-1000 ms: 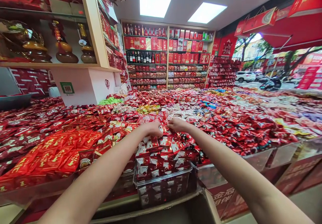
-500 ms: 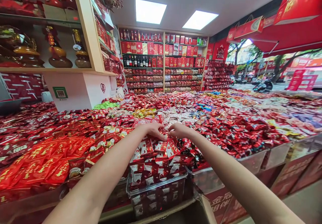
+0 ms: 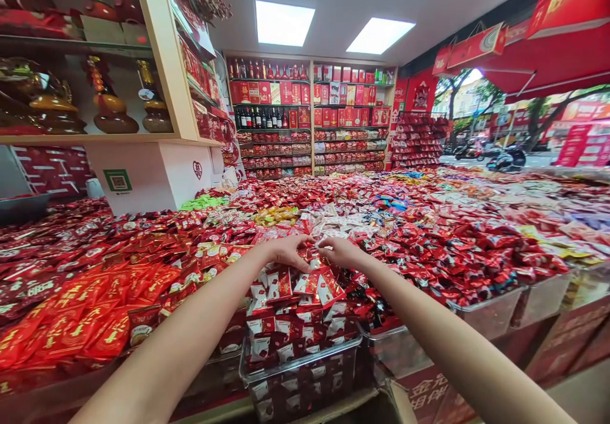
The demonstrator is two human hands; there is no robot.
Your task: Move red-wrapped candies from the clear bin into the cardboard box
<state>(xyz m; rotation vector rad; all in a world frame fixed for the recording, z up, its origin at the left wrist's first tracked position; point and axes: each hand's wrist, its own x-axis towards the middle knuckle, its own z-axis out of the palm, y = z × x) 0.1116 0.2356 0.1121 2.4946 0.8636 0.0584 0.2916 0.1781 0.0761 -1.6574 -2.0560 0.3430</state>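
Note:
Both my hands are over the back of a clear plastic bin heaped with red-and-white candy packets. My left hand rests over the packets with its thumb apart from its fingers; nothing shows in its grip. Close to it on the right, my right hand has its fingers bent and drawn together at the tips. Whatever those fingertips hold, if anything, is too small to make out. Just below the hands, a few packets stand up on top of the heap.
Bright red long packets fill the left side, dark red wrapped sweets the right. An open cardboard box sits below the bin. Overhead left is a display cabinet; shelves of bottles and boxes line the back wall.
My hands have shifted very little, staying over the same bin. The left thumb has lowered slightly toward the packets, and the whole view has moved a bit.

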